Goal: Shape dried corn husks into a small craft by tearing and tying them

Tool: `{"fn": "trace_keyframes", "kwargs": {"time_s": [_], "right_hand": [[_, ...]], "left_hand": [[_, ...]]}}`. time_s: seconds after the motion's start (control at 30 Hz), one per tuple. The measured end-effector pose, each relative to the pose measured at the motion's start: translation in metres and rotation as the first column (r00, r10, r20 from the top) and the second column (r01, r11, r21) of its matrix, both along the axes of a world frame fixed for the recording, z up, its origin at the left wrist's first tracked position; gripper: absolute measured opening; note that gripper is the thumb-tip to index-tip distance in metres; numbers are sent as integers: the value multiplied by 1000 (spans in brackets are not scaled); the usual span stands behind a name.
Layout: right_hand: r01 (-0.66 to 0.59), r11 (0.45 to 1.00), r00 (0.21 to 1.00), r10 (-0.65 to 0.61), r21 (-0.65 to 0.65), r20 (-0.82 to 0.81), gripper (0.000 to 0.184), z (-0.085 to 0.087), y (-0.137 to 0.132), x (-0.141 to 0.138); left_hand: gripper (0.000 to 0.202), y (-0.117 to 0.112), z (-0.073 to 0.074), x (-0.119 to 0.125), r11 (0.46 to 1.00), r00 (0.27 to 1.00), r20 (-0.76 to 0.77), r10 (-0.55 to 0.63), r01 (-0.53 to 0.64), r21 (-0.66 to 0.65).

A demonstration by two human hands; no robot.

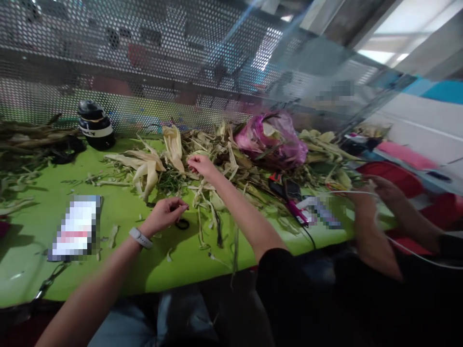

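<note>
My left hand [164, 214], a pale band on its wrist, hovers over the green table with thumb and fingertips pinched together. Anything between them is too small to make out. Just below its fingertips lies a small black ring [182, 224]. My right hand [200, 165] reaches farther in, its fingers curled at the edge of a heap of dry corn husks [231, 164]; what they may grip is hidden. Left of it stands an upright, opened husk [172, 144]. Another pale, spread husk [147, 176] lies nearby, with green shreds [170, 183] beside it.
A phone [75, 229] lies at left on the green table [126, 267]. Behind it stands a black jar [96, 126]. A pink plastic bag [271, 140] rests on the heap against a perforated metal screen [152, 72]. At right are a co-worker's hands [376, 193] and a white cable.
</note>
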State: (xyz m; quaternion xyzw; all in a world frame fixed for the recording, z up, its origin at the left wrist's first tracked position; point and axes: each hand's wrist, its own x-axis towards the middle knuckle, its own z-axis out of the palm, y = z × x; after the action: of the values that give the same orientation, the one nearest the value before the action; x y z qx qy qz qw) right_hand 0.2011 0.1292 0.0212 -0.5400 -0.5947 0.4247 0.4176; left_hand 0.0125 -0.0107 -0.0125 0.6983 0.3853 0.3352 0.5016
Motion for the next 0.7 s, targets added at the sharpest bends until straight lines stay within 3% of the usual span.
{"fn": "trace_keyframes", "kwargs": {"time_s": [0.17,0.23,0.27,0.33,0.43,0.5,0.53,0.6,0.7], "right_hand": [[-30,997,995,22,71,100,10,-2,24,-31],[-126,972,974,83,200,211,7,1,20,-51],[-212,930,943,113,302,312,8,3,16,-64],[-399,812,831,123,426,543,13,6,8,-92],[-654,663,550,88,363,830,21,3,-1,-132],[-691,657,430,36,303,902,32,-3,-1,-148],[-682,671,407,17,292,913,29,-6,0,-151],[-633,706,445,-1,316,896,24,-9,4,-148],[-460,765,701,1,451,713,21,-2,14,-129]], "left_hand": [[28,-3,5,1,1000,1000,4,12,-12,-6],[28,-4,5,2,1000,1000,-15,-4,4,5],[27,-4,4,3,1000,1000,-27,-13,13,12],[25,-4,2,3,999,998,-57,-30,32,28],[23,-3,-1,4,997,994,-95,-54,59,49],[21,-2,-2,3,995,991,-111,-71,78,63],[19,-2,-3,2,994,990,-116,-75,84,72],[18,-1,-3,1,993,989,-135,-67,80,92],[19,-1,-3,0,995,989,-142,-36,49,90]]}}
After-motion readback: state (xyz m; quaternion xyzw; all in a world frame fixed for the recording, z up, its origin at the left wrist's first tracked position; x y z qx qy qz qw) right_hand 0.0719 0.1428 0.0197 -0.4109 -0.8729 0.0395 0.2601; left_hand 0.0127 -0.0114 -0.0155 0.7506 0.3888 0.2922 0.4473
